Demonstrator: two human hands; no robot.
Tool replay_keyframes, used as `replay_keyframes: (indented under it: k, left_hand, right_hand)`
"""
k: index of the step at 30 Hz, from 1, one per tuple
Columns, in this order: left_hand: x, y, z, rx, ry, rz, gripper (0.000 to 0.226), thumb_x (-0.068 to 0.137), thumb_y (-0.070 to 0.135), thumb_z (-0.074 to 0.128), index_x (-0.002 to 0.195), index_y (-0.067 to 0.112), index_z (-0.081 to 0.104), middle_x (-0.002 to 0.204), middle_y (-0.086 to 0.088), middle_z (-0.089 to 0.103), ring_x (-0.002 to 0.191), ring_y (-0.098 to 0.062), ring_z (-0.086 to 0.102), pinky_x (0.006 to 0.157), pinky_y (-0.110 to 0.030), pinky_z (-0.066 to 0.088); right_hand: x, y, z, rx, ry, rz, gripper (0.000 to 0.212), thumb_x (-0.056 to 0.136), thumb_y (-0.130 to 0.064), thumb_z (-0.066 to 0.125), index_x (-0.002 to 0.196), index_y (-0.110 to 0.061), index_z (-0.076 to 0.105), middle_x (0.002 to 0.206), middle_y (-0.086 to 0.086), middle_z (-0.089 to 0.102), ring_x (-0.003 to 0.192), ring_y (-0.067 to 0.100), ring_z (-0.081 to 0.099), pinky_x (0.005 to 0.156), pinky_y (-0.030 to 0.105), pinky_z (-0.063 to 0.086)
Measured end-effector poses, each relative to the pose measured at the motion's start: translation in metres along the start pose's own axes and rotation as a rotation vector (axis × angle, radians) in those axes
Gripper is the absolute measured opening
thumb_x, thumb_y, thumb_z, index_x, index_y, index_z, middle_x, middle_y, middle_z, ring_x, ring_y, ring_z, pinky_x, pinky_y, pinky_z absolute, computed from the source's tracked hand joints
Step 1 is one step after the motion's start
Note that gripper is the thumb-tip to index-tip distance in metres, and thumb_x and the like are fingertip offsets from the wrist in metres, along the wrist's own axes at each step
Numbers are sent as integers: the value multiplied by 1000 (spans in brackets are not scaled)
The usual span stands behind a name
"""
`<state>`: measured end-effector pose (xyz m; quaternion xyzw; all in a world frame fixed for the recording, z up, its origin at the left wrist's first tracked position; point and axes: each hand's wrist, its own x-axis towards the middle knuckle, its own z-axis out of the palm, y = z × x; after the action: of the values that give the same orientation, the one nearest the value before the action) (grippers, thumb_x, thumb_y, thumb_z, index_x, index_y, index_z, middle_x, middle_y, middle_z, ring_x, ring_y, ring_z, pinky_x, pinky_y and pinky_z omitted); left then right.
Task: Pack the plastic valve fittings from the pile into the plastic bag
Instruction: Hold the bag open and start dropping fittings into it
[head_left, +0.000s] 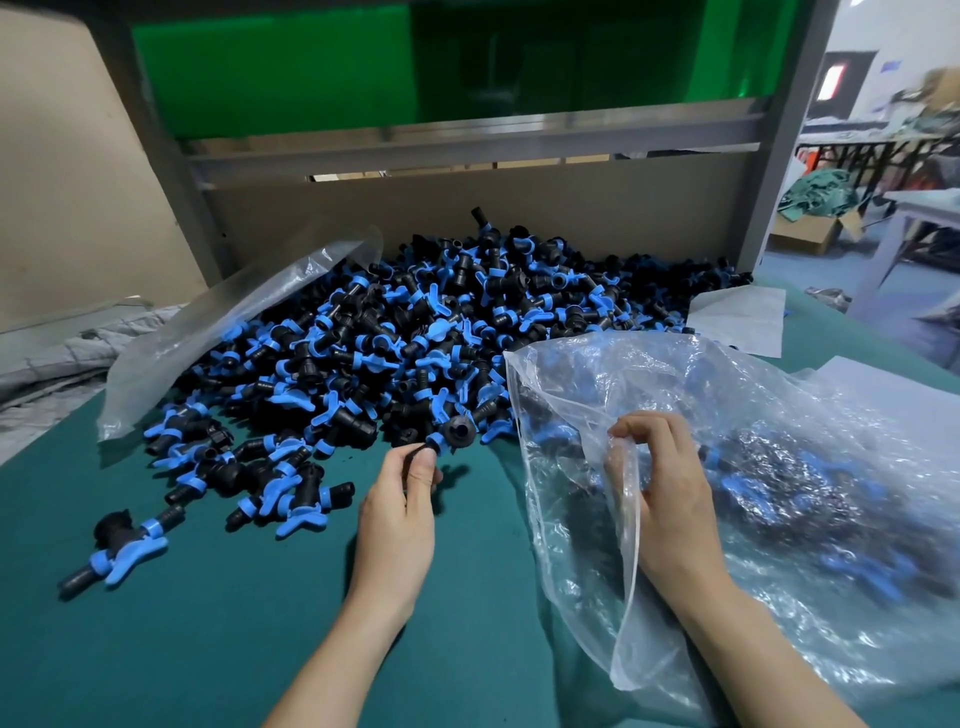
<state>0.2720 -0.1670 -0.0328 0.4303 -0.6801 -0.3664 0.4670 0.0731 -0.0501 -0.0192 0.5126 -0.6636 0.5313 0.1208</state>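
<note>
The person's left grip (402, 499) is closed on 1 valve fitting (453, 430), pinching its narrow black end between thumb and fingers, with the wide socket pointing away toward the pile (415, 322). The fitting is at the pile's near edge, lifted just clear of the desk (208, 623) and just left of the bag mouth. The right grip (670, 488) pinches the upper rim of the plastic bag (810, 467) and lifts that edge so the mouth gapes toward the pile. In my judgement this makes the transfer short and workable with 1 hand. The bag lies on its side on the desk to the right and already holds many fittings, seen blurred through the film. The pile is large, so the task looks far from complete. A second, flattened bag (228, 322) rests against the pile's left flank. Several strays lie apart on the desk, 1 loose fitting (122, 551) well to the left.
</note>
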Motion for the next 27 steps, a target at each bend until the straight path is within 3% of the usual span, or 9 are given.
replay_keyframes:
  k: [6,9,13,17,24,27]
  left_hand:
    - [-1,1,0,14,4,11,23,102,44,41,92,33,58,87,16,64,77,-13,58,72,-36,50]
    - [-1,2,0,9,-11,10,27,101,46,40,92,29,60,85,18,65,79,-6,59,70,-31,48]
    - [-2,5,2,-100,-33,-100,46,99,54,38,79,22,64,71,14,67,67,2,61,65,-22,44]
    - [0,6,2,-156,-12,-197,56,100,55,36,71,14,62,57,8,62,56,-4,57,62,-26,42]
    - [1,7,1,-190,-4,-216,59,101,55,32,69,14,59,55,6,59,54,-6,56,63,-28,42]
    - [3,10,0,-347,-62,-252,51,100,51,35,79,12,60,61,7,61,59,-7,58,66,-28,46]
  right_hand:
    - [0,1,1,-5,-7,8,19,92,-12,65,106,-20,55,105,-9,49,93,16,54,79,39,49]
    - [0,1,1,-3,-12,11,18,93,-15,64,107,-21,55,106,-8,50,94,16,54,80,41,50]
    - [0,1,1,7,-11,10,17,93,-14,63,107,-20,55,106,-8,50,94,17,54,79,42,50]
    - [0,1,1,18,-7,10,16,93,-13,62,106,-19,56,105,-8,50,95,16,53,75,45,50]
    - [0,2,1,4,-12,9,19,92,-11,65,107,-19,56,106,-9,50,95,15,53,79,44,50]
    - [0,1,0,0,-15,7,20,91,-11,66,107,-18,56,106,-8,51,95,15,54,80,43,50]
